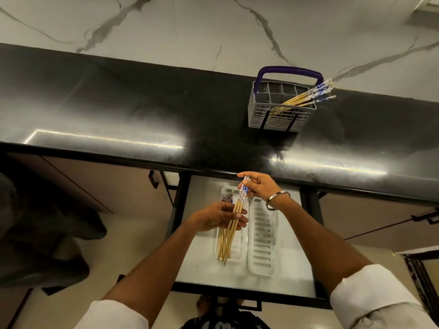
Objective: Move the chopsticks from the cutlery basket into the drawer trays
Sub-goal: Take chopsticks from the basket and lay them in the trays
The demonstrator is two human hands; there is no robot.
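Both hands share one bundle of chopsticks (234,224) over the open drawer: left hand (218,217) cradles the middle, right hand (260,186) pinches the patterned tops, probably squaring them for the left tray (237,248). More wait in the basket (280,115) on the desk (142,110).

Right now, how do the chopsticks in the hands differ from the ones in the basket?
The held chopsticks hang over the left drawer tray, patterned ends up; the basket chopsticks lean in the grey cutlery basket on the counter, patterned ends past its rim. The left hand and right hand grip the first; nothing touches the second. Both share wooden shafts and blue-patterned tops.
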